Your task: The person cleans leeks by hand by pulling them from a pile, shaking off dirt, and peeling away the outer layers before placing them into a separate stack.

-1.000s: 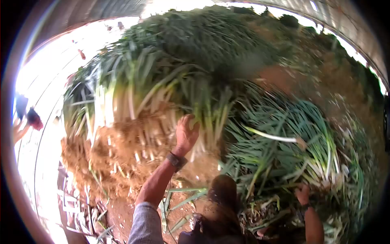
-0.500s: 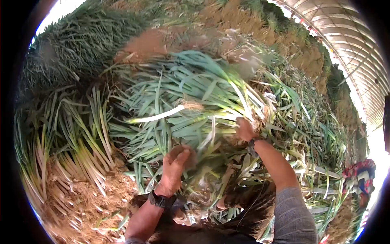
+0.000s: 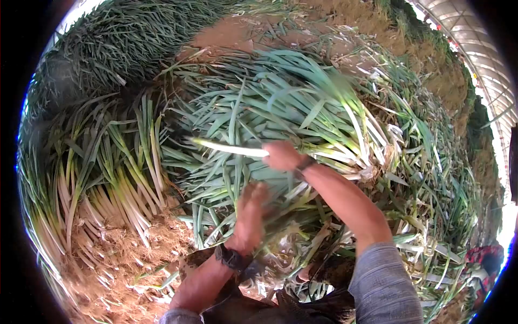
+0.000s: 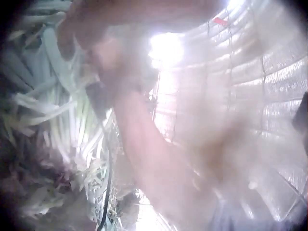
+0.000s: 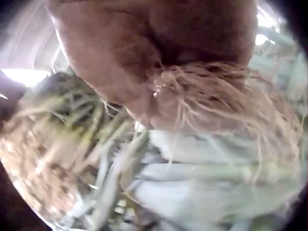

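A single green onion [image 3: 229, 148] with a white stem points left over the leafy heap in the head view. My right hand [image 3: 281, 155] grips it by its root end; in the right wrist view stringy roots [image 5: 211, 96] spill out from under the curled fingers. My left hand [image 3: 251, 216], blurred, is held up just below, fingers extended and nothing visible in it. Beneath both hands lies a heap of green onions [image 3: 280, 97], their white ends [image 3: 372, 146] gathered to the right.
More green onions [image 3: 124, 189] lean in rows on the left, roots towards me on brown soil. A big dark-green pile [image 3: 124, 48] rises at the back left. Loose leaf scraps [image 3: 421, 232] cover the ground to the right. A patterned cloth [image 3: 485, 259] shows at the right edge.
The view has swung right from the standing rows to the heap. My right hand has moved left from the white ends and taken the single green onion by its roots. The left hand rose slightly.
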A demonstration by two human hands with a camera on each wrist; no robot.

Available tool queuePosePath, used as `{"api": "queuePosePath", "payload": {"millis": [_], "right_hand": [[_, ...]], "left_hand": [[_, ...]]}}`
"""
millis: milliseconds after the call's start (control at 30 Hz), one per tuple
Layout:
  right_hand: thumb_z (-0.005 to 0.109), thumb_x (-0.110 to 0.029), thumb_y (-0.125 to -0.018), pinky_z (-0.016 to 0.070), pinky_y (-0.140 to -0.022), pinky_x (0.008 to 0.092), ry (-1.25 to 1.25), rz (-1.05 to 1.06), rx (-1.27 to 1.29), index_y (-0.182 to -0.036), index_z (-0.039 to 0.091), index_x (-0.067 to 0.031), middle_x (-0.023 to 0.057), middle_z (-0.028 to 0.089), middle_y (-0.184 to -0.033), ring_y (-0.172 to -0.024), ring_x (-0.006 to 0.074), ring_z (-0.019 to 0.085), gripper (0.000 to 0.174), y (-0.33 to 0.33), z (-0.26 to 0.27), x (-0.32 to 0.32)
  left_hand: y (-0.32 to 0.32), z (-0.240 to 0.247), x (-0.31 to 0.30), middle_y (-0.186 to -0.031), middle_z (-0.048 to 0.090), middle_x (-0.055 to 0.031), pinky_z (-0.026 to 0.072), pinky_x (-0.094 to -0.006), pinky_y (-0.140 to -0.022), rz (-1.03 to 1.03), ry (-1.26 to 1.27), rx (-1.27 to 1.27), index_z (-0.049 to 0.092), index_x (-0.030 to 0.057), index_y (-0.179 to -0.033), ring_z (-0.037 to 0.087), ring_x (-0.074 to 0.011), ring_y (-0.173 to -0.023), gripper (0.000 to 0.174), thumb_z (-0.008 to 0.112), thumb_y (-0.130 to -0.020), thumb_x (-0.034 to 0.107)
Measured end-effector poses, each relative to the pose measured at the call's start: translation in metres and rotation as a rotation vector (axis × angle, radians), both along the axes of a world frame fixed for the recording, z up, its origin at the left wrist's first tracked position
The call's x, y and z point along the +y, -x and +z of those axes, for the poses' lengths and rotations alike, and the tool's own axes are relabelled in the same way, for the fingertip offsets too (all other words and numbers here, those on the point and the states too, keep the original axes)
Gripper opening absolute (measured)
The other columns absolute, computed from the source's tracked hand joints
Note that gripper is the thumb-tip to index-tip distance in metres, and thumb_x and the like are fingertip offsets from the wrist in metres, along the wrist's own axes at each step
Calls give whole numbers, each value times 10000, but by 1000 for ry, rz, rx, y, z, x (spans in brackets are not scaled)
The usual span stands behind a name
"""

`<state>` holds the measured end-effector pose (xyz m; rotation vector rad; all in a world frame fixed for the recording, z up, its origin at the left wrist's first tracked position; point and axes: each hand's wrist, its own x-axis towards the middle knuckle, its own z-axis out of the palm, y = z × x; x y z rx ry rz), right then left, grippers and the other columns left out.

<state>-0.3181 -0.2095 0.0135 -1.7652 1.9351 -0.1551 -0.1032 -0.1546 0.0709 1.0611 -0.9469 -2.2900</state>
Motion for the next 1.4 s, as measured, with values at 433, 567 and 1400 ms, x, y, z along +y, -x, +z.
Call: {"api": "queuePosePath", "payload": {"millis": [433,567,1400], "right_hand": [[475,-339,-996,482,-478,267,9,-128,-767,-971,605,-12,24,588,-681,-514,110,527,352,-137,63,218],[515,-200,-931,508,-846,390,-577,298,-670,-1065,571,52,220,607,-1028,-900,203,616,291,-140,-38,326],[514,-22,-943,538,-775,333,264,-247,-1267,-1246,440,36,161,583,-1034,-897,189,588,318,-150,54,139]], "left_hand": [[1,25,-31,-656,416,41,379,-283,-447,189,-54,276,492,59,-993,383,-84,-482,275,531,-975,331],[-27,37,-63,-576,369,84,343,-238,-414,391,244,253,503,113,-894,344,-57,-447,213,541,-981,303],[-63,17,15,-804,637,-51,447,-263,-612,117,497,-224,686,42,-923,557,-113,-693,371,650,-897,410]]}}
